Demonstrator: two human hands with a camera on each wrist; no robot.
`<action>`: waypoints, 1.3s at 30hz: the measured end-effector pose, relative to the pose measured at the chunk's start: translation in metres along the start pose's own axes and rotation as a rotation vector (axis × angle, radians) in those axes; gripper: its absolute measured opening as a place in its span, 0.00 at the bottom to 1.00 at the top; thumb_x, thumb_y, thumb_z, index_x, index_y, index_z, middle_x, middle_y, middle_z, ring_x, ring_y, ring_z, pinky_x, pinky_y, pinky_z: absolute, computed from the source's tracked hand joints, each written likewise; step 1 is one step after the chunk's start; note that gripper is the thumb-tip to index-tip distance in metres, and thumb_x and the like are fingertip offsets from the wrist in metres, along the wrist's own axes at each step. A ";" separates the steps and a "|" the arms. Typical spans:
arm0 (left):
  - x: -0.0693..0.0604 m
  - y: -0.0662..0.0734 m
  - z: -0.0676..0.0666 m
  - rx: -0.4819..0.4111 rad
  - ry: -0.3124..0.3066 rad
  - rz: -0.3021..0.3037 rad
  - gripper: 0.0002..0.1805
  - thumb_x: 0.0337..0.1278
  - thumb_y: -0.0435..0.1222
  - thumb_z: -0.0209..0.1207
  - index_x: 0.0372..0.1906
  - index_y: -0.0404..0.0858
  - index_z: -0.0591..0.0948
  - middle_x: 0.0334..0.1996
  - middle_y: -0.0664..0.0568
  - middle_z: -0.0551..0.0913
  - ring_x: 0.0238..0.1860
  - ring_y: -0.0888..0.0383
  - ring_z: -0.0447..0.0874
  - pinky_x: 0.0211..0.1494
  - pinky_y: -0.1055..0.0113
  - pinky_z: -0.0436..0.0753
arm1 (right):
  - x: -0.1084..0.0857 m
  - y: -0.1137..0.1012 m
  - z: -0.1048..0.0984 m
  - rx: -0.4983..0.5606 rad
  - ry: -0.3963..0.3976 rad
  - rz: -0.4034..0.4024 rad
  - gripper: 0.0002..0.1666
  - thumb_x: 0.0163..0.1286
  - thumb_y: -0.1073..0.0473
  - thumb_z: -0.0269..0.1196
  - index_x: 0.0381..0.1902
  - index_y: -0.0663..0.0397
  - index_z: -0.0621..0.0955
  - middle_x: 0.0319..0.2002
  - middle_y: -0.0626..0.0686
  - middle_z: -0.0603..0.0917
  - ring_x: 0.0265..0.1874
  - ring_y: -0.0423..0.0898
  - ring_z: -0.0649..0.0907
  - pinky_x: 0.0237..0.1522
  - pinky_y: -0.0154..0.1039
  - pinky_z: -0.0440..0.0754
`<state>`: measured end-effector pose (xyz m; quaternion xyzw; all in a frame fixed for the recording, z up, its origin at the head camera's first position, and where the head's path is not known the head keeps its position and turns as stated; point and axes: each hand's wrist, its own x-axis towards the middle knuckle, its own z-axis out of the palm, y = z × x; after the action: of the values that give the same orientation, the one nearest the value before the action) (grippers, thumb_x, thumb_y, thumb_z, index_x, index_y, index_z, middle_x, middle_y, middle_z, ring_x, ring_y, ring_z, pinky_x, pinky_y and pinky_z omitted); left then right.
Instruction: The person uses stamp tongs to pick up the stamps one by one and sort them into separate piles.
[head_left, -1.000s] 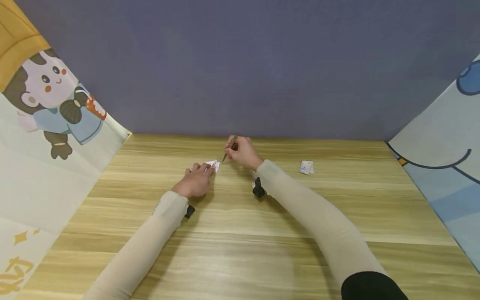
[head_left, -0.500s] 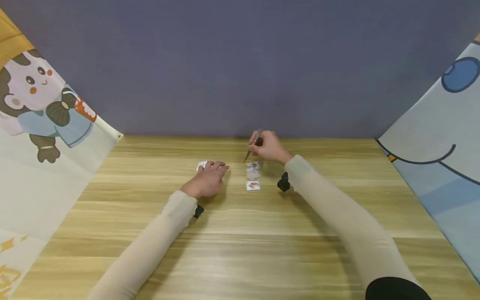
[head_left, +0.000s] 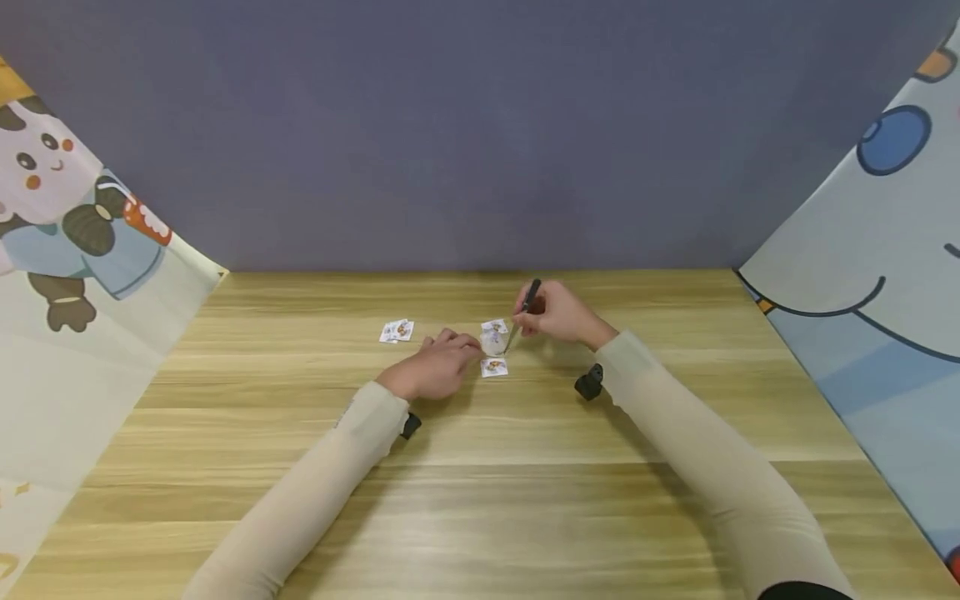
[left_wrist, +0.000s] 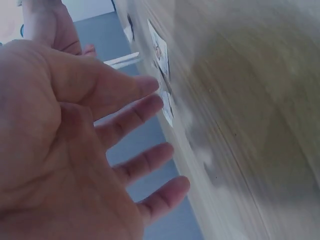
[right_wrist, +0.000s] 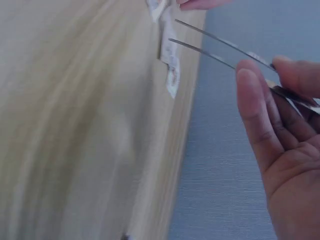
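My right hand (head_left: 558, 315) holds a pair of dark-handled tweezers (head_left: 532, 294) between thumb and fingers. In the right wrist view the two prongs (right_wrist: 202, 51) stand apart, with nothing visibly between them. Their tips are by the right edge of a pale, rounded piece (head_left: 492, 342) that overlaps a small printed card (head_left: 494, 326). Just in front lies another printed card (head_left: 494, 367). My left hand (head_left: 433, 367) has its fingertips at the left edge of the pale piece. Its fingers are loosely extended; whether they touch it I cannot tell.
A few overlapping small printed cards (head_left: 397, 331) lie to the left on the wooden table (head_left: 480, 517). A grey-blue panel (head_left: 480, 142) rises behind the table, and printed cartoon sheets flank both sides.
My right hand has carried the tweezers from the left-hand cards rightward to the middle pieces. My left hand has come off the left-hand cards and moved right. The head view has shifted.
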<state>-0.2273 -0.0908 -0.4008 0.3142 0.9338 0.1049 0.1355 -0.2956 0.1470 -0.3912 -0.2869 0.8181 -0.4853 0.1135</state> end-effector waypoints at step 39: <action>-0.008 0.004 0.003 0.036 -0.085 0.113 0.25 0.66 0.30 0.47 0.63 0.54 0.75 0.59 0.58 0.70 0.52 0.57 0.62 0.54 0.55 0.62 | -0.009 -0.002 0.012 -0.106 0.014 0.020 0.04 0.64 0.62 0.65 0.32 0.56 0.80 0.26 0.56 0.83 0.26 0.57 0.83 0.29 0.46 0.81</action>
<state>-0.2178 -0.0922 -0.4005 0.3729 0.9097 0.0820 0.1632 -0.2823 0.1429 -0.3961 -0.2809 0.8464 -0.4418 0.0973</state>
